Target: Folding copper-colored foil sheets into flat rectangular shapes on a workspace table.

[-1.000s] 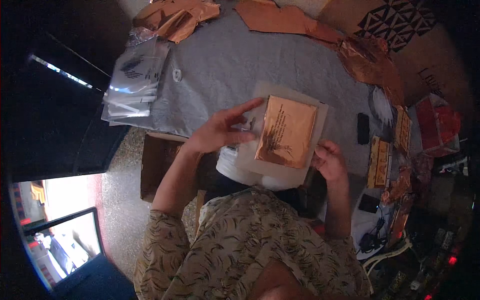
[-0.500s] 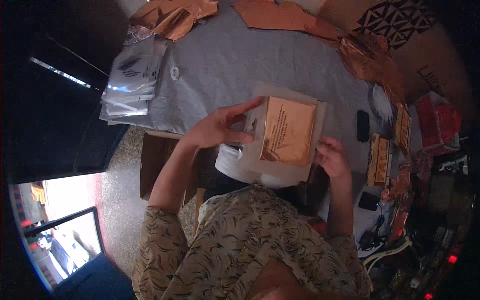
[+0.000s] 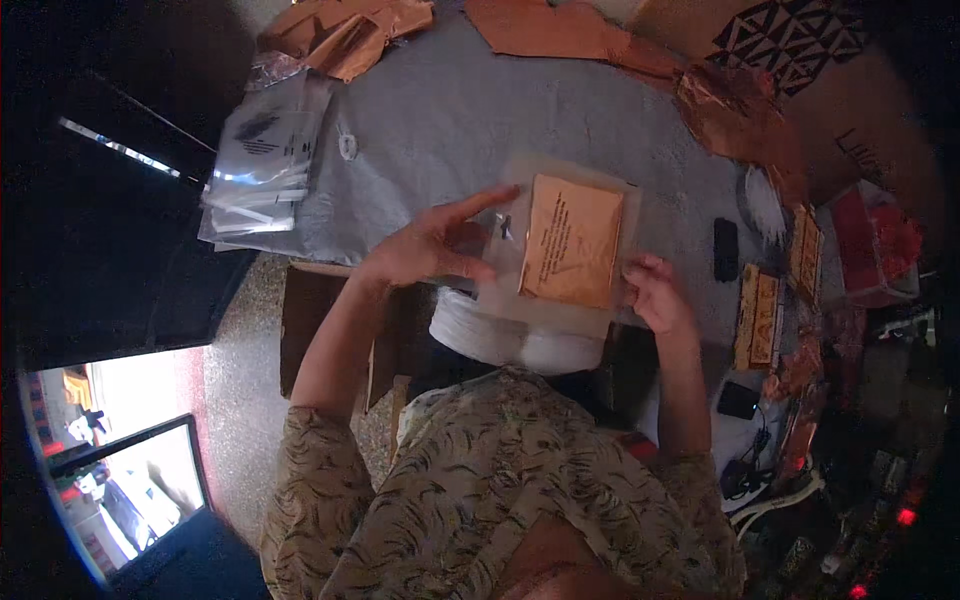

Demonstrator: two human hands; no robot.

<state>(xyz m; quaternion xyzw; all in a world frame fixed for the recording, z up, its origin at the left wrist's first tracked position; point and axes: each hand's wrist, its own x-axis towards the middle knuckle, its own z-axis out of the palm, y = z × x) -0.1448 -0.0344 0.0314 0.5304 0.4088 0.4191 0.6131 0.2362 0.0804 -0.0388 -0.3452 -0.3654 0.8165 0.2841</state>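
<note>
Copper-coloured packet (image 3: 573,240) in clear pouch (image 3: 511,245), between left hand (image 3: 425,245) and right hand (image 3: 657,293)

Principal item: one flat rectangular packet, copper-coloured, with lines of dark print across the face. Enclosed in a translucent pouch, larger on every side, with a small dark hanging slot near the left edge. Slightly tilted and slightly blurred. Placed in front of the torso, over the near edge of the grey table covering (image 3: 430,110).

Left hand: at the left edge of the clear pouch. Spread, with index finger stretched toward the upper left corner and thumb lower down, well apart. Firmness of contact: cannot tell.

Right hand: at the right edge of the clear pouch. Fingers curled, with thumb and fingertips pinching that edge.

Below the pouch: white bundle (image 3: 480,335), rounded, partly covered by the pouch. To the left of it, lower than the table edge: open cardboard box (image 3: 310,330).

Table, left end: clear bags (image 3: 260,165), stacked, with black print. Just beside: small white item (image 3: 347,147).

Table, far edge: copper-coloured foil (image 3: 350,40), in several crumpled pieces, continuing round to the right.

Table, right end: flat black object (image 3: 726,250); two yellow plaques (image 3: 760,320), one nearer, one farther; red-and-clear package (image 3: 870,245); small black device (image 3: 738,402), near dark cable (image 3: 742,475).

Upper right: brown cardboard (image 3: 840,120), with black triangular pattern.
</note>
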